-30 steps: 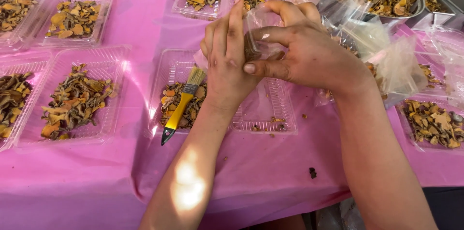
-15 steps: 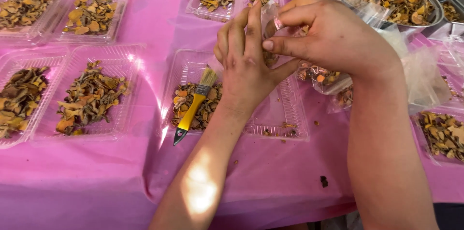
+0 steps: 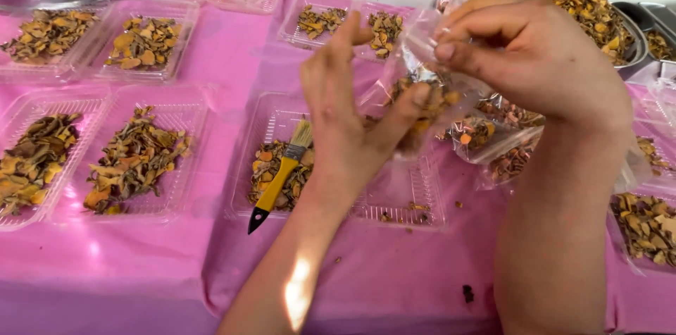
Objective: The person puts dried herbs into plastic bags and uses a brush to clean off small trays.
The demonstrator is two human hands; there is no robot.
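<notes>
Head view: my left hand (image 3: 345, 131) and right hand (image 3: 535, 60) pinched a crinkled clear bag (image 3: 422, 74) holding orange-brown dried slices (image 3: 429, 99).

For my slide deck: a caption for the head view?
Both hands hold a clear bag of dried slices above pink-clothed table.

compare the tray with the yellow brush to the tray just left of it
The brush tray is double: one half holds dried pieces and a yellow-handled brush, the other only crumbs. The left tray is single, piled fuller, with no tool. Both are clear plastic on the pink cloth.
</notes>
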